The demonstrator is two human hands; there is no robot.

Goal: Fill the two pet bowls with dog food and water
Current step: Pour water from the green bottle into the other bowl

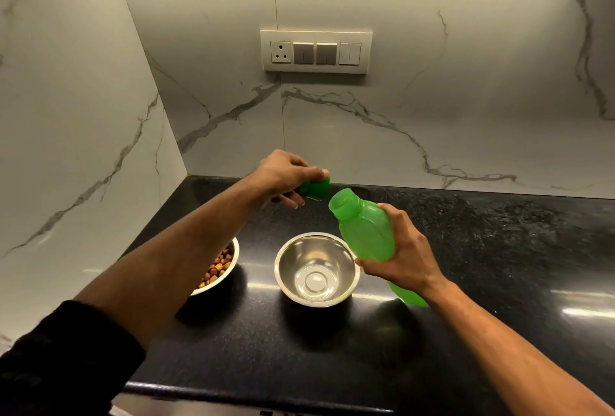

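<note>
- The right hand (404, 249) grips a green bottle (364, 232) round its middle, fingers curled on the far side and thumb on the near side, clamped on it.
- The bottle is off the worktop (466, 282) and tilted, its open mouth pointing up and to the left, its base down to the right behind the wrist.
- The mouth hangs above the far right rim of the empty bowl (316, 269), not over its middle.
- The left hand (286, 176) holds the green cap (314, 187) above the worktop near its back edge, just left of the bottle's mouth; thumb and fingers are pinched together on the cap, and one finger sticks out below it.
- The cap and the mouth are close but apart.
- The empty bowl is steel and stands upright near the middle of the worktop; its bottom looks dry, though glare there makes that hard to judge.
- A second steel bowl (221, 269) stands to its left, toward the left edge of the worktop, with brown kibble (216, 267) in it; the left forearm crosses over it and hides much of it.
- The two bowls stand near each other without touching.
- The worktop is black and glossy and meets marble-look walls at the back and left.
- A switch plate (316, 51) with a socket sits on the back wall.
</note>
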